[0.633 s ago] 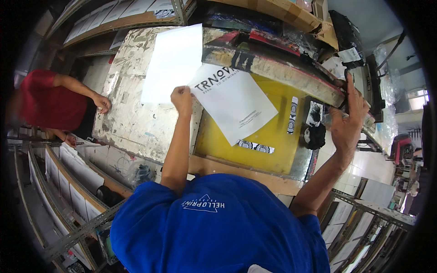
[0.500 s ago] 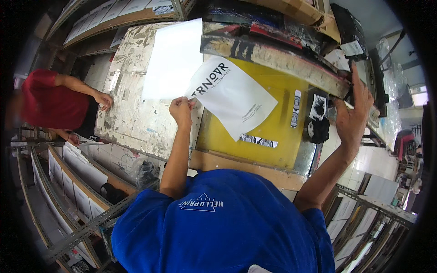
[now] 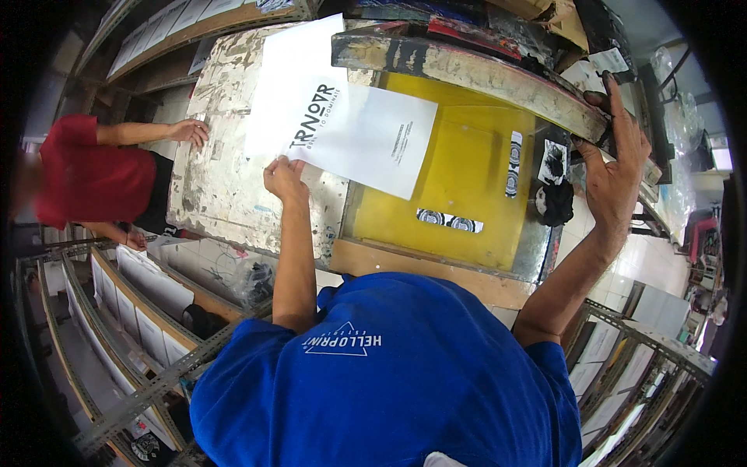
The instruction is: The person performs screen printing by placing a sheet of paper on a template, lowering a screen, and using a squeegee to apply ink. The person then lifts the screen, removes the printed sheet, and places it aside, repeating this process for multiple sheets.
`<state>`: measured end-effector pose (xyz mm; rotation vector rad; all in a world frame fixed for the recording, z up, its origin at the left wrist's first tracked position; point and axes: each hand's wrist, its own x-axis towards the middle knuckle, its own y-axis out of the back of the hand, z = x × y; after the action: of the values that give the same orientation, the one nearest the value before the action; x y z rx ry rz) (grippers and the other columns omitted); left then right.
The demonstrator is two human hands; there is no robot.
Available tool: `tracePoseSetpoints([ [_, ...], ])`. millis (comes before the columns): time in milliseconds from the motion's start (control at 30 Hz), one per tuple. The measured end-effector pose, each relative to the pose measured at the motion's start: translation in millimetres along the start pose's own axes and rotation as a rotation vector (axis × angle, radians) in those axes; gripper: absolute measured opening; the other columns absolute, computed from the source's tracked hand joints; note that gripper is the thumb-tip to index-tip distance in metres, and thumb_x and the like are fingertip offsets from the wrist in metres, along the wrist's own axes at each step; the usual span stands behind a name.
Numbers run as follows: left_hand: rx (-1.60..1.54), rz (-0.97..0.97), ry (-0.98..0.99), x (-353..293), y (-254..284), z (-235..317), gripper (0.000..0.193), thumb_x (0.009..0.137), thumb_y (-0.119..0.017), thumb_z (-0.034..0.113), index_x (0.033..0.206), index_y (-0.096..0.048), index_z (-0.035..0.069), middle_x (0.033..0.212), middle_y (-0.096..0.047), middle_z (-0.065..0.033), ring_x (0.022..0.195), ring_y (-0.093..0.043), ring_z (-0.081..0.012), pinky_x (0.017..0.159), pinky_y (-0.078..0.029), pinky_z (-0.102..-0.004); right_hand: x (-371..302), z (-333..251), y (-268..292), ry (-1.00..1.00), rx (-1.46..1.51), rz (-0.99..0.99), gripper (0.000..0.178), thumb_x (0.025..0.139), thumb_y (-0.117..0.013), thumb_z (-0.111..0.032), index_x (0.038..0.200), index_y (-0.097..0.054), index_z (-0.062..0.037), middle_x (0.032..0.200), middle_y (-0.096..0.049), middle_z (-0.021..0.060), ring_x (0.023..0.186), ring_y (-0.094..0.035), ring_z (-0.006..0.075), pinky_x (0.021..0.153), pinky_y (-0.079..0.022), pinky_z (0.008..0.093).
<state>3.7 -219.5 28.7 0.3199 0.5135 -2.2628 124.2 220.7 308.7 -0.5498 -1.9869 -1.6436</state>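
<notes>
My left hand (image 3: 286,180) pinches the near left corner of a white printed sheet (image 3: 381,136) with dark lettering. The sheet spans from the worn board on the left to the yellow printing surface (image 3: 467,179). Beneath its left end lies a plain white stack of sheets (image 3: 299,58). My right hand (image 3: 613,175) grips the right end of a stained screen frame (image 3: 482,82), tilted up along the far side, thumb at its near edge and index finger stretched along it. Two black-and-white patterned strips (image 3: 450,220) (image 3: 513,165) lie on the yellow surface.
A co-worker in a red shirt (image 3: 109,171) stands at the left, one hand over the worn board's edge (image 3: 222,194). A black crumpled cloth (image 3: 556,202) sits right of the yellow surface. Shelving with white sheets (image 3: 148,311) stands at lower left, more racks at lower right.
My left hand has drawn the printed sheet leftward, partly over the white stack, and the sheet has turned. My right hand remains on the frame. The co-worker's hand has moved up and right.
</notes>
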Motion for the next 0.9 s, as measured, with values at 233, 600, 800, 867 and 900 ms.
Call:
tracePoseSetpoints([
  [233,0.193,-0.122,0.063,-53,13,-33,0.064,0.091,-0.060,-0.009,0.145,-0.028,-0.003,0.103,-0.059,-0.0181,0.082,-0.064,-0.0212,0.067,-0.062,-0.0353,-2,-3,1,-0.008,0.001,-0.020,0.084,0.076,-0.073,0.001,0.155,-0.049,-0.0175,0.126,-0.070,0.0052,0.122,-0.061,0.0248,0.115,-0.033,0.0451],
  [600,0.227,-0.149,0.036,-45,19,-31,0.062,0.098,-0.069,0.015,0.146,-0.034,-0.004,0.102,-0.062,-0.0143,0.079,-0.069,-0.0254,0.061,-0.062,-0.0380,-5,-1,0,-0.021,-0.042,0.010,0.082,0.076,-0.073,0.002,0.153,-0.052,-0.0177,0.129,-0.070,0.0074,0.123,-0.061,0.0242,0.115,-0.034,0.0470],
  [800,0.276,-0.120,0.102,-33,16,-30,0.041,0.100,-0.067,0.017,0.128,-0.049,-0.005,0.098,-0.062,-0.0104,0.075,-0.067,-0.0190,0.053,-0.057,-0.0316,-4,-2,0,-0.004,-0.036,0.009,0.084,0.074,-0.072,0.002,0.153,-0.052,-0.0174,0.129,-0.069,0.0090,0.121,-0.061,0.0249,0.114,-0.035,0.0455],
  [867,0.245,-0.119,0.102,-28,16,-32,0.036,0.097,-0.069,0.013,0.124,-0.050,-0.003,0.097,-0.064,-0.0111,0.071,-0.067,-0.0198,0.051,-0.058,-0.0334,-5,-2,0,-0.012,-0.039,0.002,0.084,0.074,-0.072,0.002,0.153,-0.052,-0.0174,0.129,-0.069,0.0096,0.121,-0.061,0.0250,0.114,-0.035,0.0450],
  [900,0.229,-0.117,0.101,-25,17,-33,0.034,0.096,-0.070,0.011,0.121,-0.051,-0.001,0.096,-0.065,-0.0114,0.070,-0.068,-0.0202,0.050,-0.058,-0.0343,-6,-3,1,-0.013,-0.041,0.001,0.084,0.074,-0.072,0.002,0.153,-0.052,-0.0175,0.128,-0.069,0.0099,0.121,-0.060,0.0251,0.114,-0.035,0.0448],
])
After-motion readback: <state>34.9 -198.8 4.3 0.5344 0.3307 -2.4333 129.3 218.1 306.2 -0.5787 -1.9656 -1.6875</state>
